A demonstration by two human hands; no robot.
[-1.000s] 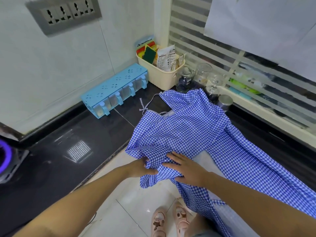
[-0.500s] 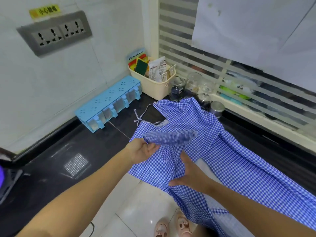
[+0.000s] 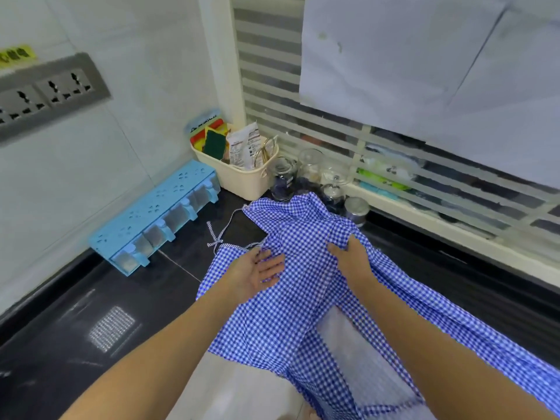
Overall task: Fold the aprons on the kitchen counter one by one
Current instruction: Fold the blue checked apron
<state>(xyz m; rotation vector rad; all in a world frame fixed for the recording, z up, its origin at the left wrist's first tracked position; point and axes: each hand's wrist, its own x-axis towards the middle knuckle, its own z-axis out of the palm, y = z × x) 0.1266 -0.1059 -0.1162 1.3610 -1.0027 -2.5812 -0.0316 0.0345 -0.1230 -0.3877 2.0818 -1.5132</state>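
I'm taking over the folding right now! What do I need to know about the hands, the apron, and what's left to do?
Left hand: open, with its fingers straight and touching the blue checked apron.
Right hand: grips a bunch of the apron's cloth near its top.
Apron: the top part lies crumpled on the black counter, with its ties loose beside it. The lower part hangs over the counter edge.
Done: no neat fold shows yet.
Left: spread it flat, fold it and set it aside. No other apron is in view.
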